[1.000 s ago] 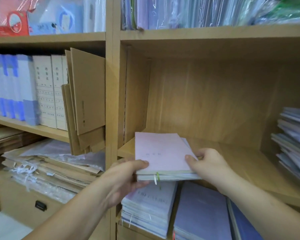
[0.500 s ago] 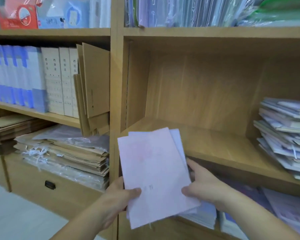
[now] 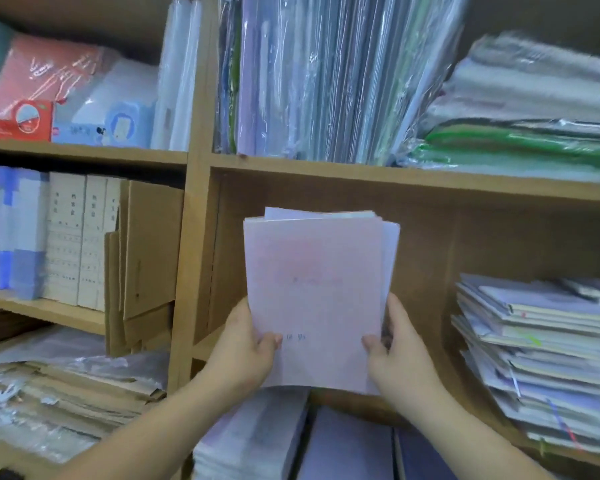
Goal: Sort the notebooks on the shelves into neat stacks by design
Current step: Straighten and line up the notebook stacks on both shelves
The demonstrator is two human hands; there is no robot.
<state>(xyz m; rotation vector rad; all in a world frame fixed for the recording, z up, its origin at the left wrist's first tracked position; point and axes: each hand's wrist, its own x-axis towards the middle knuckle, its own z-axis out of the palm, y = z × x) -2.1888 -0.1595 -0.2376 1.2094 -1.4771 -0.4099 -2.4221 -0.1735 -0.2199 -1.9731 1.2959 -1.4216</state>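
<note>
Head view, frame center: left hand (image 3: 243, 351) and right hand (image 3: 395, 358) each pinch the pink notebook bundle (image 3: 312, 299) upright by its lower edges. Looks light but floppy and slippery, so I'd grip both sides low.

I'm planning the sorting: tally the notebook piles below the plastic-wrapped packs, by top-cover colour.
Pink-topped bundle, held: 1
Mixed-colour stack, at right: 1
Pale lilac pile: 1
Purple pile: 1
Dark blue pile: 1
Total: 5

Left hand (image 3: 245, 355) and right hand (image 3: 400, 358) grip a pink notebook bundle (image 3: 312, 303) upright, in front of the wooden shelf (image 3: 413, 176); untidy notebook stack (image 3: 541, 355) right of the bundle.
</note>
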